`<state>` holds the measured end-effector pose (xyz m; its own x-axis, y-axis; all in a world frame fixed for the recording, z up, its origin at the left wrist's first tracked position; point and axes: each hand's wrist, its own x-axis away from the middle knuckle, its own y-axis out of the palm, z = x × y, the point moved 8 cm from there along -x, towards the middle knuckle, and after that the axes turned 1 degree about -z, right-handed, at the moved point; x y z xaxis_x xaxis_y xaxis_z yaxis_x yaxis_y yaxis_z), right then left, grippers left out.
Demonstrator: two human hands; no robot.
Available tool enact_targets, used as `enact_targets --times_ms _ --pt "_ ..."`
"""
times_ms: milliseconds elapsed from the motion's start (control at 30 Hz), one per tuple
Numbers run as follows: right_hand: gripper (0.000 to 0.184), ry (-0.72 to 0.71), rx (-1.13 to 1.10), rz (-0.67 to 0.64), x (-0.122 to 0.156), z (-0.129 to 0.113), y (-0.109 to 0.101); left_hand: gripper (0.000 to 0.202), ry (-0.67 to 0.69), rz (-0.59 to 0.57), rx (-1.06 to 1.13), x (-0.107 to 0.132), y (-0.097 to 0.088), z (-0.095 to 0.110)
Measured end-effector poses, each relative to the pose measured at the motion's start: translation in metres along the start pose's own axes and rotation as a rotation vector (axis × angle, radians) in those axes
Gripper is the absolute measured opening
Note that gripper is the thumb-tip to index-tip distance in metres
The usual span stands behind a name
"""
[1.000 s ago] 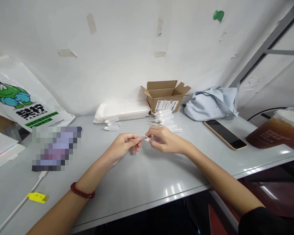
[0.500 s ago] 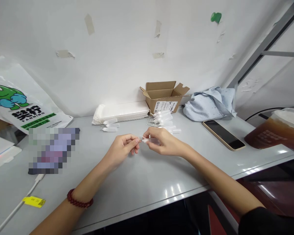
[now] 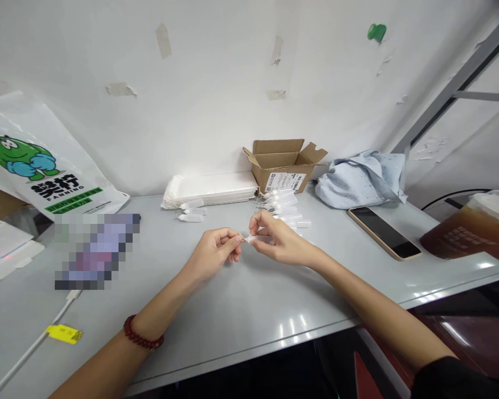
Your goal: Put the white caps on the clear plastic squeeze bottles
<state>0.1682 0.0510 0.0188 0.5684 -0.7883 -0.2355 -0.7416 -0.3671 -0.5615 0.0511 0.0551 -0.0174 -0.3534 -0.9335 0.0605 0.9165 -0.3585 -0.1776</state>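
My left hand point(image 3: 214, 252) and my right hand point(image 3: 276, 241) meet over the middle of the grey table point(image 3: 233, 310). Between their pinched fingertips is a small clear plastic vial point(image 3: 251, 239). My right hand's fingers wrap the vial's body; my left thumb and forefinger pinch its tip or cap, too small to make out. A heap of similar clear vials point(image 3: 283, 205) lies just behind my right hand. Three more vials point(image 3: 191, 210) lie behind my left hand.
A stack of white pouches point(image 3: 210, 188) and an open cardboard box point(image 3: 285, 163) stand at the wall. A light-blue cloth bag point(image 3: 360, 177), a phone point(image 3: 385, 233) and a brown drink cup point(image 3: 469, 227) are on the right. A printed plastic bag point(image 3: 45, 166) and a cable with a yellow tag point(image 3: 64, 334) are on the left.
Both hands have stayed together on the vial, with only small finger movements. The view has shifted slightly.
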Motion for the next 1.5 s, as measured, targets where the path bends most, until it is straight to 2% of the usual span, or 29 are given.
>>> enact_targets --times_ms 267,600,833,967,1133,1333,1500 --pt "0.016 0.004 -0.04 -0.003 -0.001 -0.001 0.002 0.023 -0.02 0.017 0.015 0.0 0.0 0.0" --pt "0.011 0.069 -0.208 -0.074 -0.001 0.003 0.009 0.026 -0.021 -0.036 0.034 -0.001 0.005 0.0" --pt "0.019 0.12 -0.263 -0.095 -0.004 0.009 0.006 0.026 -0.014 -0.05 0.059 0.001 0.004 0.002" --pt "0.027 0.194 -0.217 -0.111 -0.003 0.02 -0.001 0.029 -0.039 0.027 0.069 -0.001 -0.008 0.0" --pt "0.023 0.235 -0.192 -0.134 -0.003 0.023 -0.002 0.026 -0.099 0.088 0.133 -0.003 -0.015 -0.008" --pt "0.02 0.19 -0.05 -0.113 -0.005 0.017 -0.002 0.029 -0.081 0.066 0.094 -0.005 -0.01 -0.016" --pt "0.019 0.096 0.108 -0.105 -0.005 0.016 0.0 0.028 -0.081 0.077 0.072 -0.003 -0.01 -0.017"
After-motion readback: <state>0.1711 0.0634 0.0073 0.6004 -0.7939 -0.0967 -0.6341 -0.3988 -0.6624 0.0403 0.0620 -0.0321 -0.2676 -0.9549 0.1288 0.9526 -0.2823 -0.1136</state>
